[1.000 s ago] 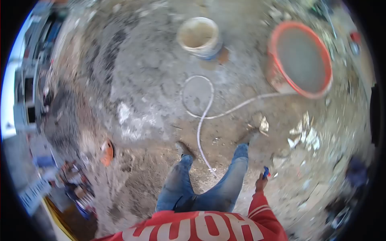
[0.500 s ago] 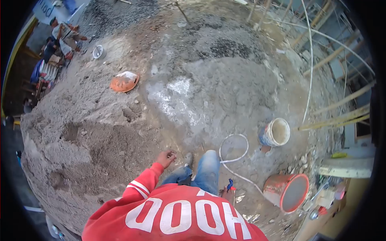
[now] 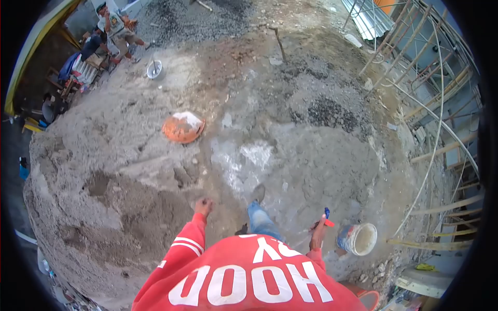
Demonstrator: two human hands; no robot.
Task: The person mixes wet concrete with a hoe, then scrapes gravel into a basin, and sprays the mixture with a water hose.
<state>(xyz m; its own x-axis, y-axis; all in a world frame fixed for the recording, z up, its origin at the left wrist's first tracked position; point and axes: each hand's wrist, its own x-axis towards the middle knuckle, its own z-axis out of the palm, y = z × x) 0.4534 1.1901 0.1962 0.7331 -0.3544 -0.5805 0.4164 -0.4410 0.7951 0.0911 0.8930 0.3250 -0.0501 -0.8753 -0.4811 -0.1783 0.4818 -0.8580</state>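
Observation:
My left hand (image 3: 204, 206), in a red sleeve with white stripes, hangs over the grey sand with its fingers curled in and nothing visible in them. Low on the right, my right hand (image 3: 318, 236) grips a small blue-and-red item (image 3: 327, 222) whose kind I cannot make out. Just right of that hand stands a dirty white-and-blue bucket (image 3: 364, 239). One shoe (image 3: 259, 193) is forward at the edge of a pale, wet mortar patch (image 3: 332, 171). My sweatshirt hides part of the ground below.
An orange basin (image 3: 179, 132) with white residue lies ahead on the sand heap (image 3: 78, 155). Farther off are a white pail (image 3: 154, 69) and several people (image 3: 116, 31) at upper left. Wooden poles (image 3: 441, 207) and a pale hose (image 3: 441, 119) line the right side. An orange tub (image 3: 368, 299) shows at the bottom.
The view has moved forward, so the basin and buckets sit lower. One leg has stepped ahead. My right hand with the blue-and-red item has come forward; the looped hose has left view.

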